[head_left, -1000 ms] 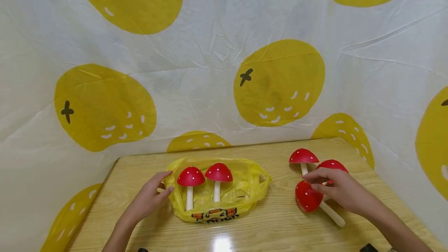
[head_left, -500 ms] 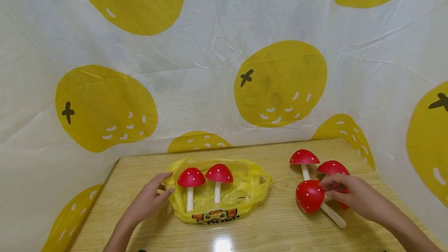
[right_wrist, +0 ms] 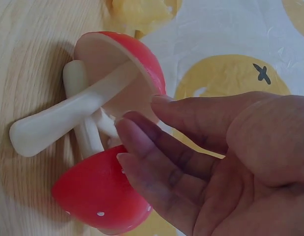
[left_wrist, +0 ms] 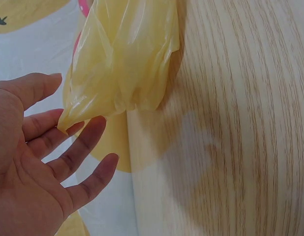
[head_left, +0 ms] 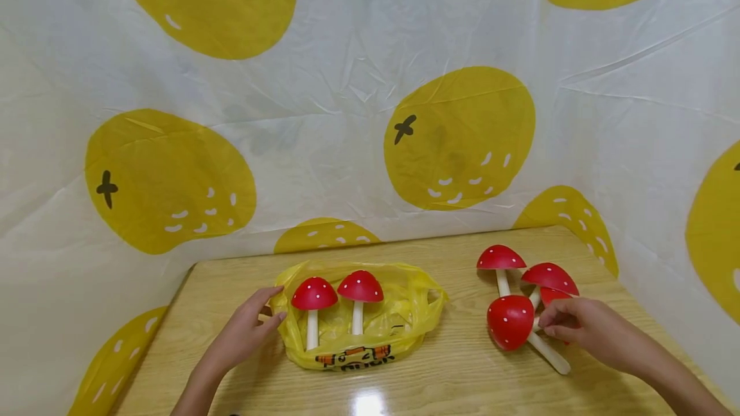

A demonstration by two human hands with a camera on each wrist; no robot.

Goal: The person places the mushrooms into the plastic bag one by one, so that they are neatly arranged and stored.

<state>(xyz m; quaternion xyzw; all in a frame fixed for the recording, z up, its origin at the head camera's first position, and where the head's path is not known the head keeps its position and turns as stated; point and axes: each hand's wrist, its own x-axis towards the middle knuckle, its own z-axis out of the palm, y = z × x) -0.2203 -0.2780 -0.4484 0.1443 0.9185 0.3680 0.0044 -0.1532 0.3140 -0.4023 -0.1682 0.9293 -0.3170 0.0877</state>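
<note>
My left hand [head_left: 254, 321] reaches to the left rim of a yellow plastic bag [head_left: 424, 323]. In the left wrist view the bag's corner lies against the fingers, while the thumb stands apart. Inside the bag lie two toy mushrooms with red, white-dotted caps, a left one [head_left: 314, 294] and a right one [head_left: 360, 286]. On the right, my right hand [head_left: 590, 326] is beside a pile of similar mushrooms, its fingers loosely bent with nothing gripped. Nearest it are a front mushroom [head_left: 510, 321], a back one [head_left: 549, 278] and another partly hidden behind the fingers. A further mushroom [head_left: 500, 257] lies behind.
The wooden table [head_left: 462, 371] has its back edge against a white cloth [head_left: 324, 146] printed with large yellow fruit. The cloth also rises along the left and right sides. Bare wood shows between the bag and the mushroom pile.
My right hand has moved right and down, from above the front mushroom to its right side, uncovering more of the back mushroom. The left hand has stayed at the bag's rim.
</note>
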